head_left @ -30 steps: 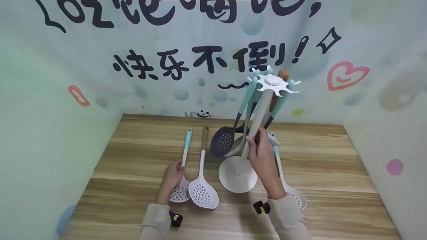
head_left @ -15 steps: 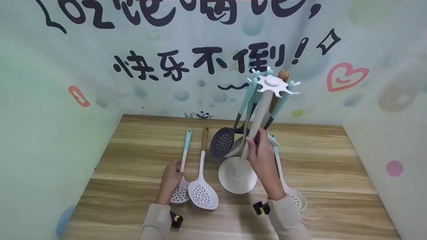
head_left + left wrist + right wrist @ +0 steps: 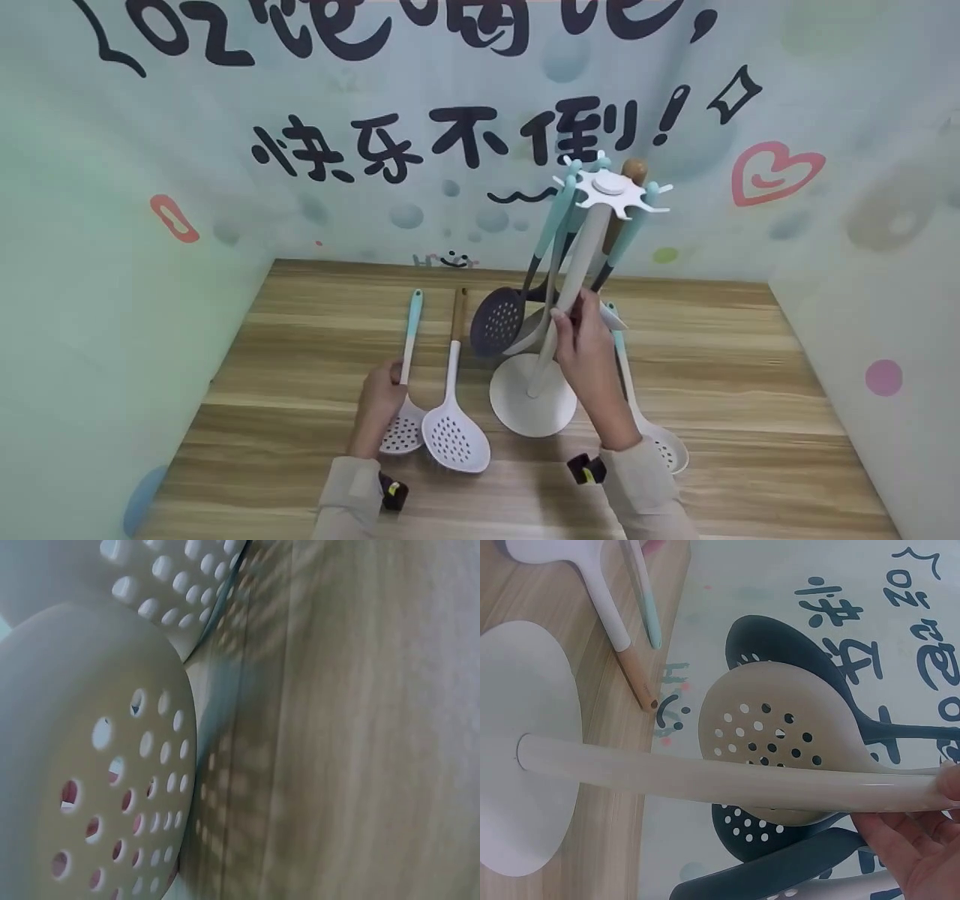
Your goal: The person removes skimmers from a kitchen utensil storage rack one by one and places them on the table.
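Observation:
My left hand (image 3: pixel 380 401) grips the lower handle of a white skimmer with a turquoise grip (image 3: pixel 413 315), low over the table. Its holed head (image 3: pixel 82 682) fills the left side of the left wrist view. With my right hand (image 3: pixel 590 364) I hold the pale pole of a utensil stand (image 3: pixel 585 251), thumb on one side and fingers behind it. The stand's round base (image 3: pixel 517 409) is on the table. From its white hooked top hang several utensils, among them a dark skimmer (image 3: pixel 496 322) and a beige skimmer (image 3: pixel 780 705).
A second white skimmer with a brown wooden grip (image 3: pixel 455 439) lies between my left hand and the stand's base. Partly behind my right forearm lies another white holed utensil (image 3: pixel 667 446) with a turquoise grip. A printed backdrop (image 3: pixel 420 217) stands behind the wooden table (image 3: pixel 300 352).
My left hand has shifted the turquoise-gripped skimmer slightly left, its handle swinging a little. My right hand keeps its hold on the stand's pole.

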`<action>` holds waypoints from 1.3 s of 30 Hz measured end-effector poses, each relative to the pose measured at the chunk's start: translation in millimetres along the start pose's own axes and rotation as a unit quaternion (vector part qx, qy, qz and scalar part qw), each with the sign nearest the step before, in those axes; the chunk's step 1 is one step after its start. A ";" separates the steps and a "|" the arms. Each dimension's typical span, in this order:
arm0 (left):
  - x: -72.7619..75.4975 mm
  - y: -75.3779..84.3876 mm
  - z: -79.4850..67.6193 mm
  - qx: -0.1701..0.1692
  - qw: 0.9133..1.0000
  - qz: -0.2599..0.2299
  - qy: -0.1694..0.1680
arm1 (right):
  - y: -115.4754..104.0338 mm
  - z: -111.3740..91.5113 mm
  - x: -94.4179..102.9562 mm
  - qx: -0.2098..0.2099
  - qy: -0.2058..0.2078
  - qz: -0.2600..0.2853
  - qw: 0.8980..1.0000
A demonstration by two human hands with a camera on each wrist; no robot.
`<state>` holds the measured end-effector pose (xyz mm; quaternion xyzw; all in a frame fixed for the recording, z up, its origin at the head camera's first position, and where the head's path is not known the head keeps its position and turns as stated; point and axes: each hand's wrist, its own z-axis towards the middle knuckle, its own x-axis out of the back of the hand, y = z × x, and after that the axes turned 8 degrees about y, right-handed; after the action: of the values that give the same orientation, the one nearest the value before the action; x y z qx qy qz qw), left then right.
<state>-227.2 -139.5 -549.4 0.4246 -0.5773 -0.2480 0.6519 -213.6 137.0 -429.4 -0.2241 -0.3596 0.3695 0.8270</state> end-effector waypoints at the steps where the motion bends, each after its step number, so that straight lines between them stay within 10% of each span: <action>1: -0.2 0.2 0.7 0.002 1.000 -0.001 -0.002 | -0.1 -0.1 0.2 0.005 0.004 -0.003 1.000; 24: 11.9 26.9 10.4 0.017 0.996 0.090 -0.002 | -0.6 0.4 0.6 -0.003 0.000 -0.004 1.000; 39: 11.7 98.6 -9.8 -0.146 0.988 -0.045 -0.019 | -0.2 0.1 -0.3 -0.003 0.006 0.000 1.000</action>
<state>-231.8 -95.5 -460.0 0.3460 -0.5272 -0.3666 0.6840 -213.7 136.7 -429.4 -0.2285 -0.3555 0.3674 0.8285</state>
